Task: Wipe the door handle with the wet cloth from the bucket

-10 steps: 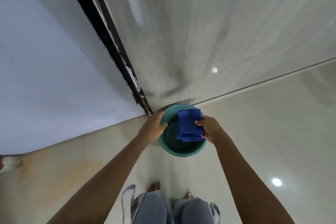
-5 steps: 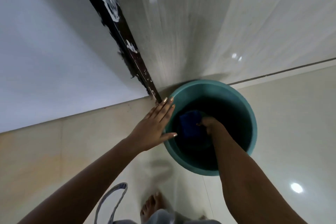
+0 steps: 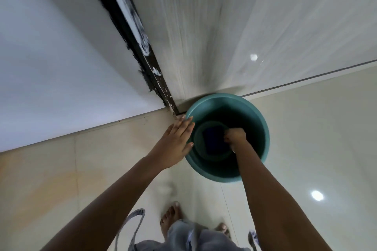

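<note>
At 6 o'clock, nearest the camera, 2 bare feet (image 3: 170,219) are standing on the pale tiled floor (image 3: 306,132), with light denim trouser legs (image 3: 183,236) showing at the bottom edge. Both forearms are reaching forward from there. The left hand (image 3: 177,142) is lying flat against the outer wall of the teal bucket (image 3: 258,120) at its 9 o'clock side, fingers straight and spread, thumb tip touching the rim. The right hand (image 3: 234,135) is reaching down inside the bucket, fingers curled tight and gripping the right edge of the blue cloth (image 3: 213,138), which is lying at the bottom of the bucket. Beyond, at 12 o'clock, the bucket is sitting close against a pale grey door panel (image 3: 204,36); a dark, chipped door frame (image 3: 142,61) is running up toward 11 o'clock.
</note>
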